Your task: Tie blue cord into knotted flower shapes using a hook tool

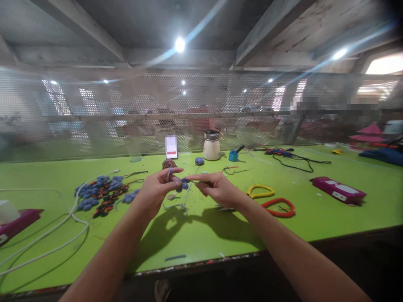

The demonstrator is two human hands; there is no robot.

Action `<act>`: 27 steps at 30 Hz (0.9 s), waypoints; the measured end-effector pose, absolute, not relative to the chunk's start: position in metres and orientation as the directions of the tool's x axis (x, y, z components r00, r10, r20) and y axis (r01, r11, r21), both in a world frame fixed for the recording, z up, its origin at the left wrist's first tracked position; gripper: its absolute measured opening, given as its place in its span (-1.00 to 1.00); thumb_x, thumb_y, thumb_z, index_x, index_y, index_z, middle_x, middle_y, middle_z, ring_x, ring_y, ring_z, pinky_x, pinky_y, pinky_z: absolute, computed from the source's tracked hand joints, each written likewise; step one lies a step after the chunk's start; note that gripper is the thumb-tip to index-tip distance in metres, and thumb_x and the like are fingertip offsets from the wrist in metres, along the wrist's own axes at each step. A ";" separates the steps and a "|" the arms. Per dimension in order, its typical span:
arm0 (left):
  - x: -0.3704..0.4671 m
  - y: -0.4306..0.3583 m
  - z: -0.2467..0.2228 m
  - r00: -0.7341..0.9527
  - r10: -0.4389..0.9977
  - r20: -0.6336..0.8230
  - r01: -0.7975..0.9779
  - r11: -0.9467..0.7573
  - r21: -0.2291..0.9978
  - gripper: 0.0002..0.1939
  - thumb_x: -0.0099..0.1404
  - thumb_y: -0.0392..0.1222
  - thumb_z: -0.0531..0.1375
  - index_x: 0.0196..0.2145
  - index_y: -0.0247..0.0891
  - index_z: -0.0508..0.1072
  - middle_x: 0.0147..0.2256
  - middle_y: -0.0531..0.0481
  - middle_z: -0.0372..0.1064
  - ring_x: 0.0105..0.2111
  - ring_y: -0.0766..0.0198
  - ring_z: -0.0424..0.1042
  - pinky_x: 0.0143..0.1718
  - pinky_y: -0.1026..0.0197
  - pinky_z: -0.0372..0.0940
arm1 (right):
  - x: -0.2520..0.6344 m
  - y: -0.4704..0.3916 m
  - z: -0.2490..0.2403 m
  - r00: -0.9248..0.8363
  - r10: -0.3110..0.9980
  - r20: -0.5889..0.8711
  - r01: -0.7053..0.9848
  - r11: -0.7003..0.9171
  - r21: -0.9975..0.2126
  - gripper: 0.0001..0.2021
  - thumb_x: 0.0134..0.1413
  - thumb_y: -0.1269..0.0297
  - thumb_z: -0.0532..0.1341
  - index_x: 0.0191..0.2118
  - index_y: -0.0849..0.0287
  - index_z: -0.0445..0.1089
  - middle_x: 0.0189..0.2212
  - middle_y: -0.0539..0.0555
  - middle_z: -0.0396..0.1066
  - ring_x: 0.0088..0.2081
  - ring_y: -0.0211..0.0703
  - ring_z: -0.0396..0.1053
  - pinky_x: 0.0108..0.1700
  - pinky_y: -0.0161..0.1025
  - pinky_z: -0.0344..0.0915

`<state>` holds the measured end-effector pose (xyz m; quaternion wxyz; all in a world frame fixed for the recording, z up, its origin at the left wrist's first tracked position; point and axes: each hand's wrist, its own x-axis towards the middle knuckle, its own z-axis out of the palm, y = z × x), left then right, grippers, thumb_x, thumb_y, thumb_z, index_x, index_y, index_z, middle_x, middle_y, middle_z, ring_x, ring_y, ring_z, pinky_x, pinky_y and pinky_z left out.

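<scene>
My left hand (153, 191) pinches a small blue-purple crochet piece (185, 184) above the table, a loop of its yarn (170, 173) passing over the raised index finger. From the right, my right hand (217, 188) reaches to the same piece, index finger stretched to its edge, other fingers curled; whatever thin tool they hold is hidden. Pale blue yarn (181, 205) trails on the table below. A multicoloured yarn ball (169, 164) and a small blue yarn ball (199, 160) lie just behind. Scissors (283, 215) with yellow and red handles rest beneath my right forearm, blades partly covered.
Crocheted blue pieces (88, 191) and dark orange ones (105, 203) lie at left beside a white cable (82, 222). Behind stand a phone (171, 147), a cream jug (212, 149) and a blue pot (233, 156). A purple box (338, 190) sits at right.
</scene>
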<state>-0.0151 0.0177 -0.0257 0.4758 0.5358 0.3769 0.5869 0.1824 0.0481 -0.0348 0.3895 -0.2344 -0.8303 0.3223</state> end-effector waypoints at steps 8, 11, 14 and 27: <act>-0.012 0.016 -0.025 0.007 0.947 0.322 -0.052 -0.321 0.946 -0.54 -0.06 -0.30 0.39 -0.14 -0.33 0.50 -0.53 0.10 0.35 -0.47 0.32 0.35 -0.36 0.23 0.22 | 0.184 0.048 -0.033 -0.584 0.605 0.541 0.306 0.782 -0.544 -0.62 0.15 0.44 0.06 0.05 0.22 0.42 -0.56 -0.01 0.35 -0.58 -0.34 0.02 -0.46 -0.34 0.06; -0.011 0.014 -0.024 0.000 0.943 0.332 -0.007 -0.332 0.943 -0.52 -0.07 -0.29 0.39 -0.12 -0.32 0.48 -0.52 0.09 0.35 -0.49 0.30 0.34 -0.42 0.23 0.22 | 0.183 0.048 -0.034 -0.568 0.609 0.554 0.308 0.781 -0.543 -0.63 0.15 0.42 0.07 0.04 0.22 0.43 -0.57 0.00 0.32 -0.57 -0.33 0.03 -0.46 -0.33 0.05; -0.009 0.013 -0.023 0.002 0.942 0.337 0.003 -0.337 0.942 -0.52 -0.08 -0.29 0.39 -0.14 -0.32 0.48 -0.52 0.08 0.36 -0.49 0.29 0.35 -0.42 0.22 0.22 | 0.182 0.048 -0.034 -0.560 0.625 0.544 0.288 0.763 -0.579 -0.63 0.15 0.41 0.07 0.05 0.22 0.43 -0.61 -0.04 0.24 -0.58 -0.34 0.00 -0.48 -0.33 0.02; -0.005 0.010 -0.021 0.051 0.938 0.343 -0.075 -0.339 0.938 -0.20 -0.07 -0.32 0.40 0.14 -0.33 0.26 -0.51 0.10 0.37 -0.46 0.32 0.36 -0.38 0.26 0.24 | 0.177 0.048 -0.036 -0.514 0.736 0.441 0.018 0.523 -0.852 -0.59 0.10 0.30 0.16 0.06 0.31 0.39 -0.68 -0.13 0.16 -0.66 -0.41 -0.03 -0.59 -0.36 -0.05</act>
